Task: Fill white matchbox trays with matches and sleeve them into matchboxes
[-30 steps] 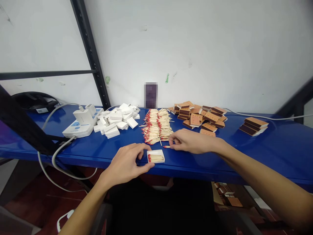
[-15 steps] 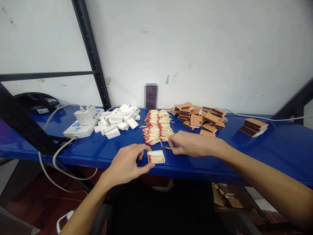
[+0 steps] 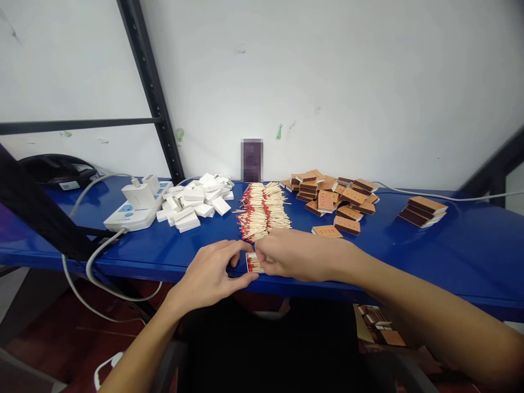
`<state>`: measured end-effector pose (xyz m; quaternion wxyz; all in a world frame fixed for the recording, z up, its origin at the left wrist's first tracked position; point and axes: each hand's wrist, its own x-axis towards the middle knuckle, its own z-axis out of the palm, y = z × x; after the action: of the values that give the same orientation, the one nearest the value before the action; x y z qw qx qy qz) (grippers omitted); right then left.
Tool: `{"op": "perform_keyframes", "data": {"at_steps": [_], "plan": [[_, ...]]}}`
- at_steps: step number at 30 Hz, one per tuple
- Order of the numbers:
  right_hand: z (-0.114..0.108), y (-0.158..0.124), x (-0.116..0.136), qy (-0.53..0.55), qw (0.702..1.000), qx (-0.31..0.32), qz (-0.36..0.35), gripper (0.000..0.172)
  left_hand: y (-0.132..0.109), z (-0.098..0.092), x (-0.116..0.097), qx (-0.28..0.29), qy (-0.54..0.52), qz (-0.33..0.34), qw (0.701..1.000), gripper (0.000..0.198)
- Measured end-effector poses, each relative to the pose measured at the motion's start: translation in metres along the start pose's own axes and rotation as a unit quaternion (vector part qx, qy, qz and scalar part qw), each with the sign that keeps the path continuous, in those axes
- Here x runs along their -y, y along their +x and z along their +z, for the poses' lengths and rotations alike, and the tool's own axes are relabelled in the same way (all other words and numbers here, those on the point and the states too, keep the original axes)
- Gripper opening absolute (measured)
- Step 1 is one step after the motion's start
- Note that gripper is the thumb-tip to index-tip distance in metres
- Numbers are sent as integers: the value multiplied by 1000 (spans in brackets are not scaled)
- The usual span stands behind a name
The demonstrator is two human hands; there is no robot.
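Observation:
My left hand grips the end of a small white matchbox tray, with thumb and index finger on opposite sides of it. Inside lie several matchsticks, red heads to the left. My right hand is over the tray's right half, fingers pinched together; the matchstick it carried is hidden behind them. Just beyond the hands is a large heap of loose matchsticks, laid in two columns with red heads to the left.
White trays are piled left of the matchsticks, beside a power strip. Orange-brown matchbox sleeves lie heaped to the right, and a small stack of matchboxes sits further right. A black shelf post rises at left.
My right hand has moved left from beside the heap to over the tray, covering part of it. Another sleeve near the right wrist has come into sight. My left hand keeps its hold.

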<state>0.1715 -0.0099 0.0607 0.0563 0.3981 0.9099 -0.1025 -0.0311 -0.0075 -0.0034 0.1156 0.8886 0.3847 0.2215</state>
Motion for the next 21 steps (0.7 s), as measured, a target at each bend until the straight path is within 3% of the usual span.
{"op": "perform_keyframes", "data": {"at_steps": [4,8,12,17,21], "plan": [[-1,-10,-10,45,996,-77,15,14,0,1,0,-5,3,-4,1000,30],[0,-17,-27,63,978,-172,96,21,-1,3,0,-10,4,-3,1000,32],[13,-3,-38,44,972,-180,147,25,-2,4,1,-13,2,-5,1000,32],[29,17,-41,39,972,-182,142,21,-2,3,1,-9,4,-3,1000,32],[30,13,-46,61,970,-179,150,17,-1,3,0,-9,4,-3,1000,31]]}}
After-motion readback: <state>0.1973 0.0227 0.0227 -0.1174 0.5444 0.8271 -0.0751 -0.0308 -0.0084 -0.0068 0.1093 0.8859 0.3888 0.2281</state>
